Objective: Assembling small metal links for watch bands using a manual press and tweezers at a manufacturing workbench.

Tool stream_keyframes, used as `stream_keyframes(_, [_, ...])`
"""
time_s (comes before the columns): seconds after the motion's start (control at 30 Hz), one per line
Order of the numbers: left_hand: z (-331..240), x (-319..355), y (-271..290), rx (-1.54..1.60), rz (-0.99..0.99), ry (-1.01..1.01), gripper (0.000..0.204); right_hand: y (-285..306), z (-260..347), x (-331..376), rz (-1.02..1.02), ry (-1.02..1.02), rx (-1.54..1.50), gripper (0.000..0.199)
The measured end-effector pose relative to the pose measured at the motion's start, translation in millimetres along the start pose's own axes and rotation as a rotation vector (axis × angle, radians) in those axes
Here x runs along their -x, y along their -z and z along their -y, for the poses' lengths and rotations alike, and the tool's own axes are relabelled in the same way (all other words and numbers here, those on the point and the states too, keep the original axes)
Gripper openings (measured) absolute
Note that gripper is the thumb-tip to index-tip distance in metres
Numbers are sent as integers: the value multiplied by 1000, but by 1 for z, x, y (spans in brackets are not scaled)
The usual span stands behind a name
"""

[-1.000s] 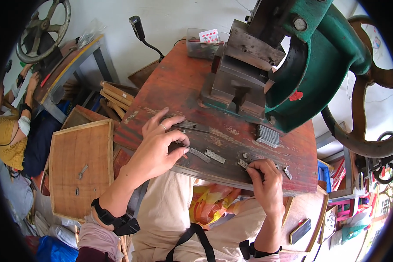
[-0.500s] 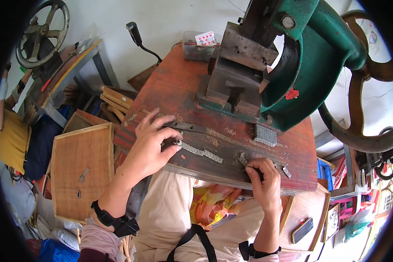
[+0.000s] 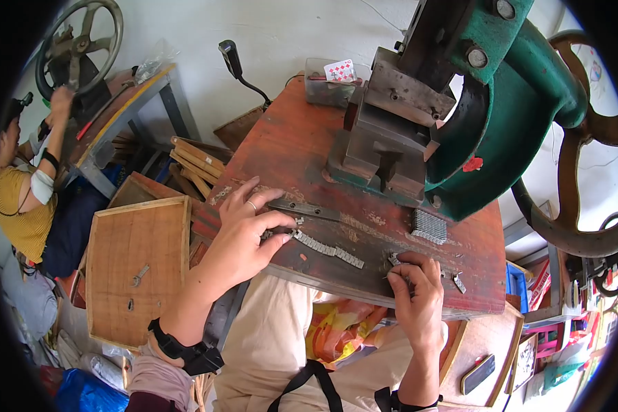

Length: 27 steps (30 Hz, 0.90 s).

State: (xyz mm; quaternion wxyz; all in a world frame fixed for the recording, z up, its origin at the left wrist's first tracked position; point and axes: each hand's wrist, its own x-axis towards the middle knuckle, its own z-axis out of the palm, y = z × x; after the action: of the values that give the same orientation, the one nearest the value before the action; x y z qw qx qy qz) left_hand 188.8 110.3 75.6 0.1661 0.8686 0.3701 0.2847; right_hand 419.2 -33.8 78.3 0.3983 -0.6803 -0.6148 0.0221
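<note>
On the press table, a strip of flat silver metal links (image 3: 328, 248), like a watch band, lies in a slight curve. My left hand (image 3: 244, 237), a ring on one finger, is closed at the strip's left end, thumb and forefinger pinched together there. My right hand (image 3: 417, 292) has its fingers curled at the strip's other side, apart from it, on a short metal link piece (image 3: 393, 259) that the fingers partly cover. To the right of that hand lies another short link piece (image 3: 459, 283). A flat dark metal bar with holes (image 3: 304, 209) lies beyond my left fingers.
A green press (image 3: 501, 151) with a steel die block (image 3: 384, 151) stands at the back right. Before it sits a stack of link strips (image 3: 429, 226). A clear plastic box (image 3: 326, 93) stands behind. At left are a wooden tray (image 3: 139, 268) and a person (image 3: 27, 213) at another wheel press.
The whole view has shifted, so the table appears further right and lower. My right fingers cover more of the short link piece. The person at left shows more, a hand at the wheel.
</note>
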Motion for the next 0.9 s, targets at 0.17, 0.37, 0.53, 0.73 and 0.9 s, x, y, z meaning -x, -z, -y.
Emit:
stream_keyframes(0.17, [-2,0,-3,-5,-4,-30,17,5,2,5,-10,-51,72,7])
stream_keyframes(0.37, [-9,1,-8,-7,-12,-67,17,4,-4,9,-43,-77,45,7])
stream_keyframes(0.53, [-23,1,-8,38,-61,-69,20,8,-10,12,-100,-76,31,7])
stream_keyframes(0.73, [-50,-4,-27,174,-19,-171,18,25,-28,16,-148,-171,104,7])
stream_keyframes(0.9, [-59,-5,-31,142,-44,-227,16,27,-33,18,-145,-85,153,6])
